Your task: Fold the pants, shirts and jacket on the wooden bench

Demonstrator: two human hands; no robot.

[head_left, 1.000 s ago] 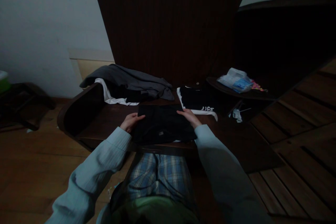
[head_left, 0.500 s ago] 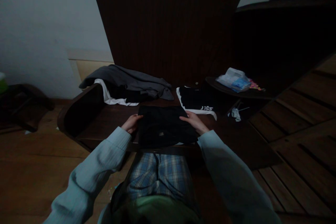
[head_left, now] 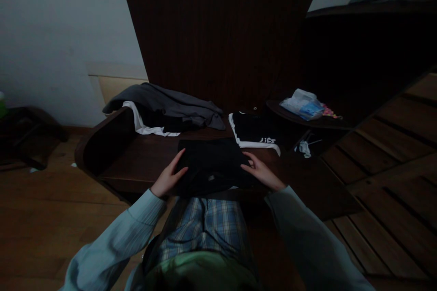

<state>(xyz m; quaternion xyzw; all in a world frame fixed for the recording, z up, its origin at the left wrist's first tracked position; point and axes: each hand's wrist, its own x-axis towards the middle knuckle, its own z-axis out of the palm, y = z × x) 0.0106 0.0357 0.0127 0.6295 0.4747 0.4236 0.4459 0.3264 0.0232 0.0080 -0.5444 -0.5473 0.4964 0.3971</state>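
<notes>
Left hand (head_left: 169,176) and right hand (head_left: 262,173), fingers spread flat, press folded black garment (head_left: 213,166) edges (9 and 3 o'clock); keep pressure even, edges square on dark wooden table (head_left: 136,159).

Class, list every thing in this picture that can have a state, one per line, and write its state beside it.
black garment: folded flat on the table, under both hands
left hand: open, fingers on the garment's left edge
right hand: open, fingers on its right edge
grey garment: unfolded, heaped over white cloth
black shirt with white lettering: folded, lying flat
plastic bag: crumpled, on the round side table
</notes>
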